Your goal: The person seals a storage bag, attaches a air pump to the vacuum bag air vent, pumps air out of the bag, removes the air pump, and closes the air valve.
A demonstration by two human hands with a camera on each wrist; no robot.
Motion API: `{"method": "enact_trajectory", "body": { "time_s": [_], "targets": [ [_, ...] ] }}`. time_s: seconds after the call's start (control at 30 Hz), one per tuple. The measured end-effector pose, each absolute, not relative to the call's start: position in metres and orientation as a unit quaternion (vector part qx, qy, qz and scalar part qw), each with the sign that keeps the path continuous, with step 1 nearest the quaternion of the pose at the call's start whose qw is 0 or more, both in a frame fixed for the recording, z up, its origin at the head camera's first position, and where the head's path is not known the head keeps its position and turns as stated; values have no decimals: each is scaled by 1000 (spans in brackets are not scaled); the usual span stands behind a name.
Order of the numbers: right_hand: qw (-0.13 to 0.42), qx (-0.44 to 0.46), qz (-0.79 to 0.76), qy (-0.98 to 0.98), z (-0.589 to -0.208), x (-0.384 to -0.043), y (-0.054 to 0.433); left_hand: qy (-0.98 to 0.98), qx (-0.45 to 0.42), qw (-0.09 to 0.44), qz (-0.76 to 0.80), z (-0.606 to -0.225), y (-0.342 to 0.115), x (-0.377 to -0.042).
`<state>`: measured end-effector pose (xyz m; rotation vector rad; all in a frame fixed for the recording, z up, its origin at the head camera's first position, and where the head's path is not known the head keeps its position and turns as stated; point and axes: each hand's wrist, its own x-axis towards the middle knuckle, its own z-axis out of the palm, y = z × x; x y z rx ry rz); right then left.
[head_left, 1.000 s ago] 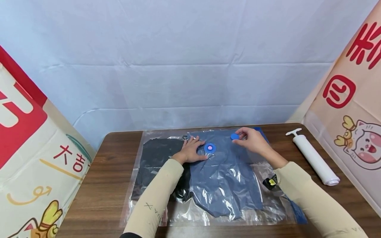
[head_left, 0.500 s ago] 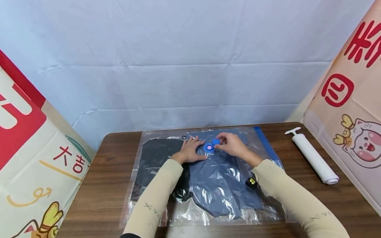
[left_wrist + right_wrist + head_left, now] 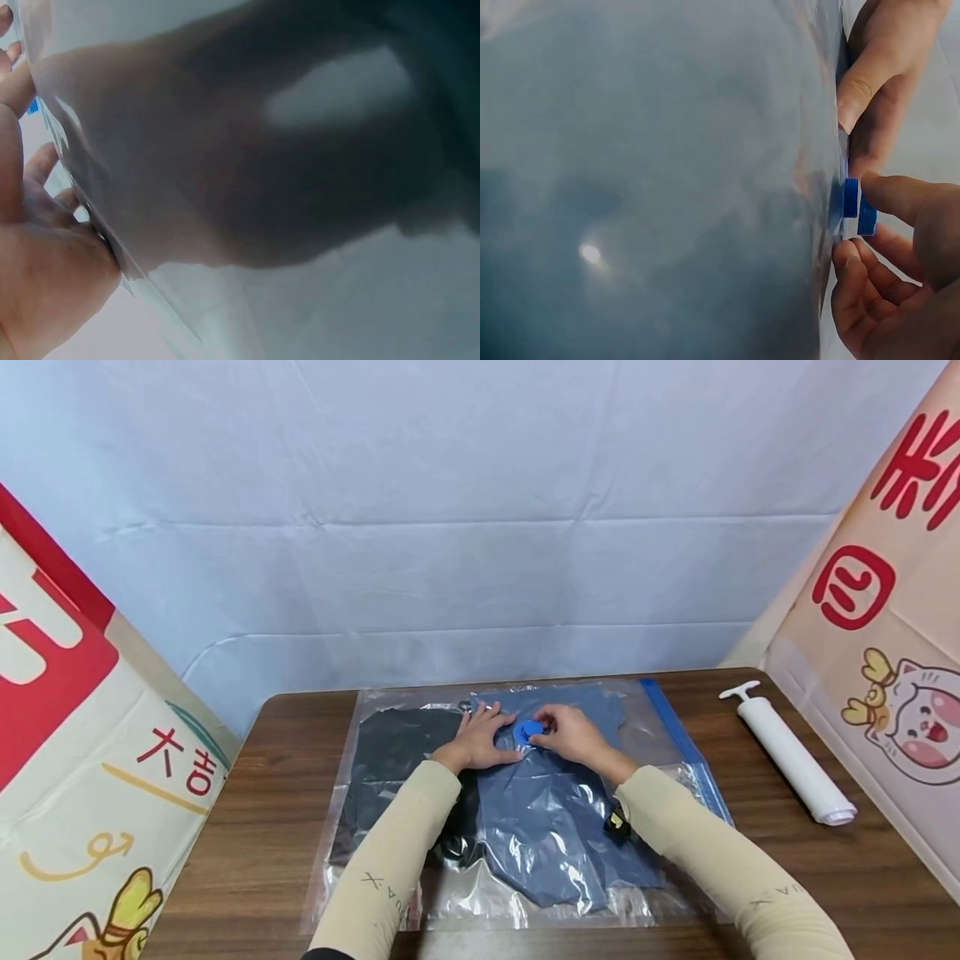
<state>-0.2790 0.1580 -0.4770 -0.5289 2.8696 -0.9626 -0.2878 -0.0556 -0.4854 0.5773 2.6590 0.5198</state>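
Note:
A clear vacuum storage bag point(image 3: 457, 902) lies flat on the table with a dark garment point(image 3: 401, 752) and a blue garment point(image 3: 540, 835) inside. My left hand point(image 3: 480, 739) rests spread on the bag, thumb and forefinger either side of the blue valve point(image 3: 850, 197). My right hand point(image 3: 573, 733) pinches a round blue valve cap point(image 3: 532, 727) between thumb and fingers. In the right wrist view the cap point(image 3: 867, 215) is tilted, a narrow gap from the threaded valve. The left wrist view shows part of my left hand point(image 3: 52, 277) at the plastic; its fingertips are partly hidden.
A white hand pump point(image 3: 795, 760) with a T-handle lies at the right side of the wooden table point(image 3: 225, 835). The bag's blue zip edge point(image 3: 678, 727) runs along its right side, partly under my right forearm. A pale cloth point(image 3: 480, 527) hangs behind the table.
My right hand has carried the cap leftward from the bag's upper right to over the valve. My left hand has stayed in place beside the valve.

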Motion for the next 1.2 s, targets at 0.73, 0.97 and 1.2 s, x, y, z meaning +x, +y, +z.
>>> {"method": "enact_trajectory", "body": {
  "time_s": [0.73, 0.97, 1.2],
  "targets": [
    [19, -208, -274, 939, -480, -283, 152, 943, 196, 191, 191, -490, -54, -291],
    [39, -245, -359, 900, -485, -286, 163, 942, 195, 190, 195, -492, -55, -293],
    [41, -220, -382, 897, -490, -287, 164, 942, 204, 181, 198, -483, -55, -287]
  ]
}}
